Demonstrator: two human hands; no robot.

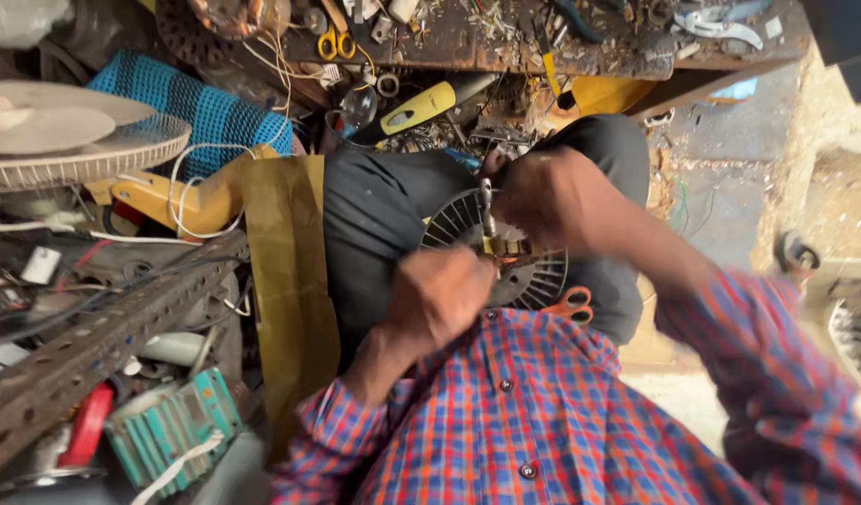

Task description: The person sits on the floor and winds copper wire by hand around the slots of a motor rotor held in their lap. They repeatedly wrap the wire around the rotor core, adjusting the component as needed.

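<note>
- Fan motor (505, 252) with round ribbed casing rests on our lap, under both hands, seemingly partly taken apart.
- Our right hand (552, 201) grips its shaft (486, 206).
- Our left hand (440, 295) is closed beside it; what it holds, we cannot tell.
- Orange scissors (571, 304) lie just below.

L hand (438, 297) sits low-centre, curled into a loose fist, knuckles up, fingers tucked under; whether they grip anything can't be told. L forearm runs down-left from the wrist, bare to mid-forearm, checked sleeve (543, 421) pushed up there. R hand (543, 201) is higher and to the right, fingers bent in a closed grip, thumb side toward the L hand; a bit motion-blurred. R forearm bare, angling down-right into the same checked sleeve near the elbow, elbow out wide. Hands are near each other, not touching, both over the lap. Both wrists bent slightly inward.
</note>
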